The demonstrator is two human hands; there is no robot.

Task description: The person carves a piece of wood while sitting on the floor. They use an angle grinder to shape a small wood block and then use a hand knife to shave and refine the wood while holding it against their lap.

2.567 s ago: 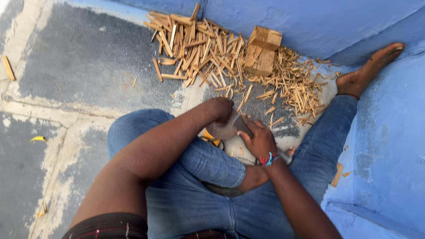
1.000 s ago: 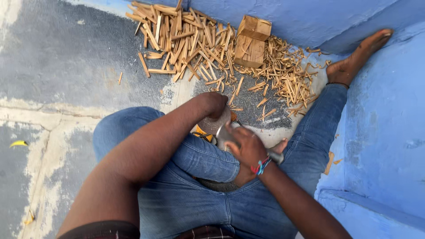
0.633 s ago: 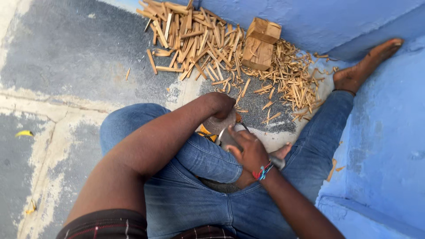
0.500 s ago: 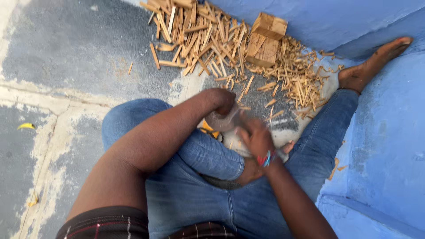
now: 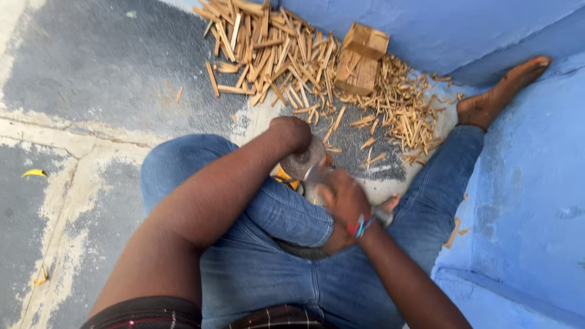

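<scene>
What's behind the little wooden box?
Behind the small brown wooden box stands the blue painted wall, with split wood sticks heaped beside it. The floor directly behind is hidden by the box itself.

Left arm: bare, extended forward and down across the raised left knee, ending in the left hand (image 5: 292, 133), fist-closed with knuckles up. Right arm: bare, angled in from the lower right, forearm rising to the right hand (image 5: 342, 196), fingers curled and blurred, a coloured band at the wrist. The 2 hands sit close together, just apart, above the lap.
</scene>
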